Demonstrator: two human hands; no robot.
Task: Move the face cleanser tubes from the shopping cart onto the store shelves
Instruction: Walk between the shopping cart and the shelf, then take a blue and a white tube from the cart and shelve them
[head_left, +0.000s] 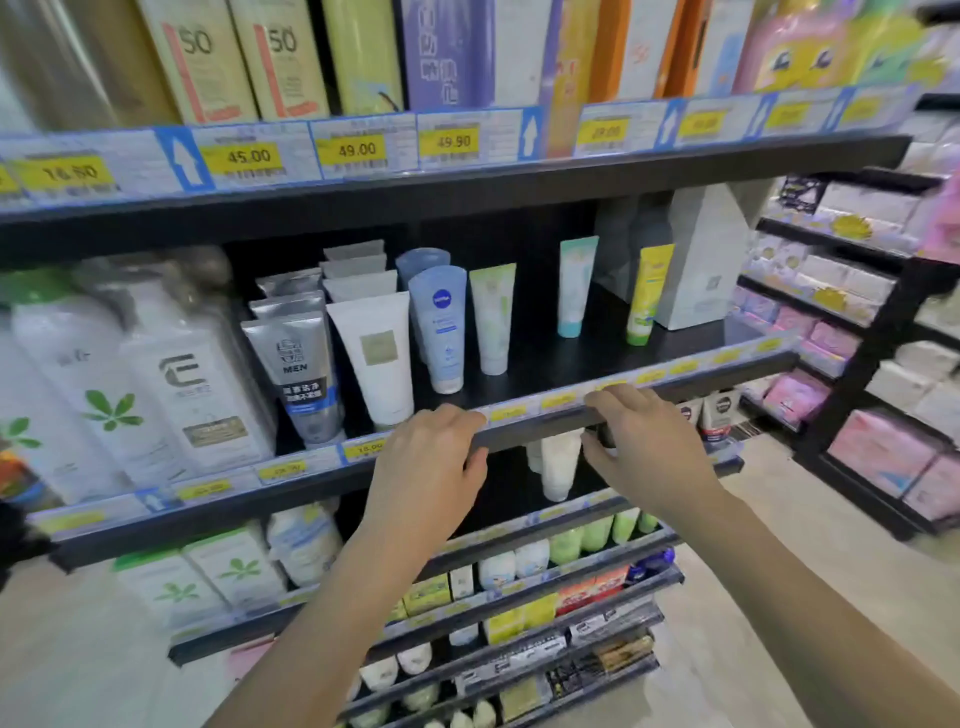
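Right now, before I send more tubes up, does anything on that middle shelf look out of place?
The yellow-green tube at the right tilts toward the white box, seemingly leaning on it, while the others stand straight. The left hand and right hand grip the shelf edge, holding no tube.

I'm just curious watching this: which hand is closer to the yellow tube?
Right. The right hand holds the shelf edge below the yellow tube; the left hand holds it further left.
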